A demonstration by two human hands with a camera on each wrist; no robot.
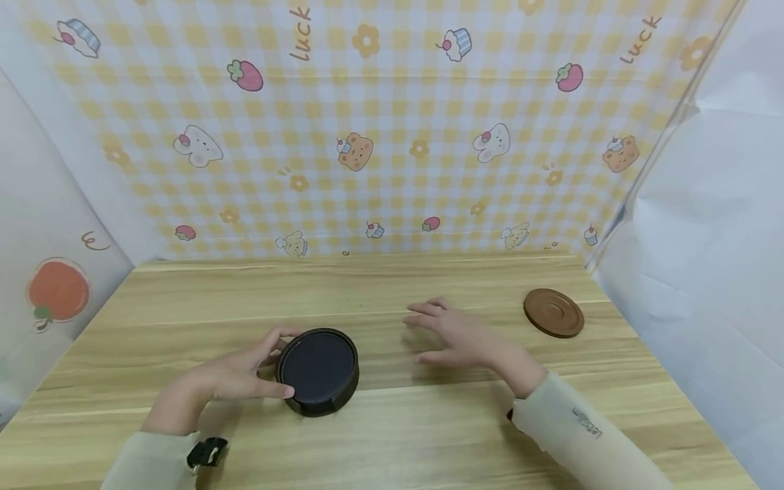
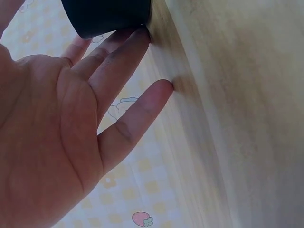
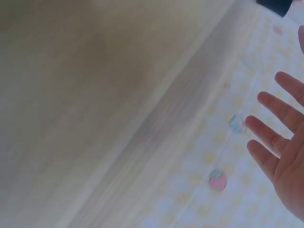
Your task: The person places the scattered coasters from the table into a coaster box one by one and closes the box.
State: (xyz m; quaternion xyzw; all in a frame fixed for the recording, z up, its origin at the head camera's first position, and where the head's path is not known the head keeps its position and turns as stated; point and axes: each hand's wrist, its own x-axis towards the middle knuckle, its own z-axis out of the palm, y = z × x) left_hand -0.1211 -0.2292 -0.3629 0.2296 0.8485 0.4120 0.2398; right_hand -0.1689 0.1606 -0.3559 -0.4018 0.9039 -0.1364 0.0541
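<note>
A round black coaster holder (image 1: 317, 367) with a low rim and a notch at its front stands on the wooden table, left of the middle; a black coaster seems to fill its top. My left hand (image 1: 245, 371) holds its left side, thumb at the front-left rim and index finger behind it. In the left wrist view, fingertips of the left hand (image 2: 52, 114) meet the holder's dark side (image 2: 111, 16) near the table. Apart from it, my right hand (image 1: 459, 337) hovers over the table with fingers spread and nothing in them. A brown round coaster (image 1: 554, 312) lies farther right.
The wooden table (image 1: 392, 449) runs back to a yellow checked cloth (image 1: 392, 102) with cartoon prints. White sheets (image 1: 704, 252) hang at both sides. A black band with a metal piece (image 1: 207, 452) sits at the left sleeve.
</note>
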